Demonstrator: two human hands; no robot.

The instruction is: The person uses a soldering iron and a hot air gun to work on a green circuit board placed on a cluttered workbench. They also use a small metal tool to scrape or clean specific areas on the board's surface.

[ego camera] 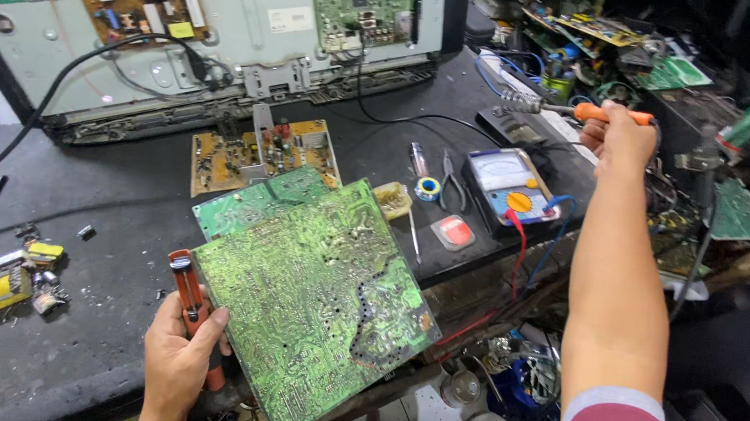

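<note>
The head camera looked down on a dark, cluttered table (116,202) in an electronics repair shop.

The left hand (178,357) was closed around an orange-handled tool (189,298) at the near edge of the table. The tool stood nearly upright, its long axis running from the fist up and slightly left, orange end uppermost. The same hand steadied a large green circuit board (314,302), solder side up, with its left edge against the fingers. The board lay tilted like a diamond, one corner pointing away toward the back of the table and the opposite corner hanging over the near edge.

The right hand (619,143) reached far forward and to the right, gripping the orange handle of a soldering iron (580,111). The iron lay almost level, its long axis running left to right, with the metal tip pointing left near a coiled wire stand (519,98).

Two more loose boards lay behind the large one: a smaller green board (255,200), partly tucked beneath it, and a tan board (241,155). One analogue multimeter (512,186) with red and blue leads sat between the arms, beside one pair of pliers (452,182) and a small solder spool (427,188). An opened flat-screen television (229,9) leaned at the back, showing three mounted boards. Small loose parts (24,276) sat at the left.
</note>
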